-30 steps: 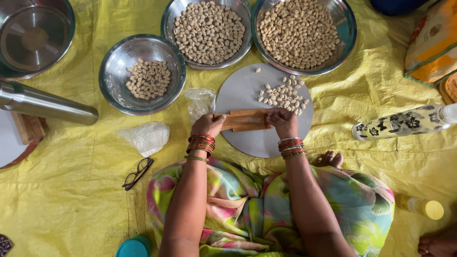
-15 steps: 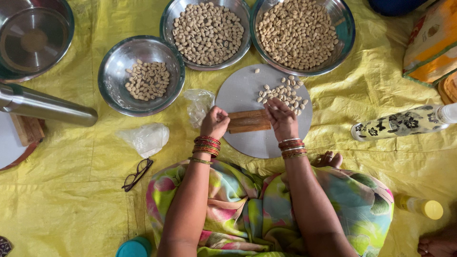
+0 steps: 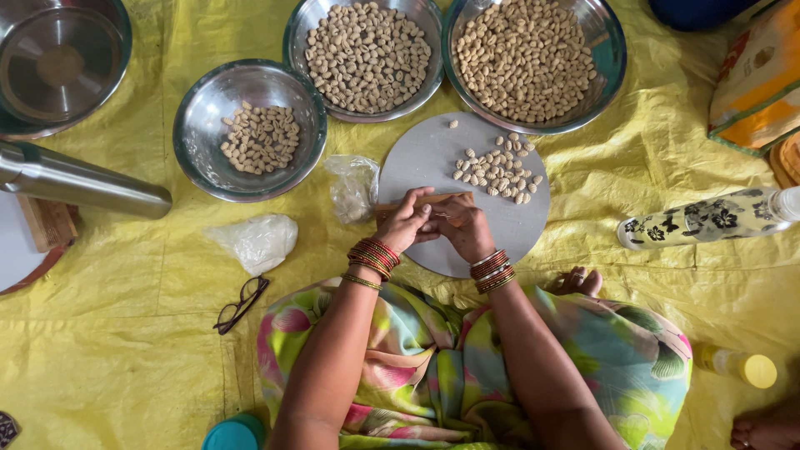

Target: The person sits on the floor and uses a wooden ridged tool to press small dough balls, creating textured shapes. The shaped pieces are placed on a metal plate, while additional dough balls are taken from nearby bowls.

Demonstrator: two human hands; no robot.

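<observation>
Three nut-filled steel bowls, one round board — left hand, right hand, fingers grasping wooden block

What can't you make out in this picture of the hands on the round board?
Head view only:
- What the left hand and right hand pinch between them: fingers cover it.
- Wooden strip on the round board: hands hide most of it.
- Top-left steel pan: cut off by the frame edge.
</observation>
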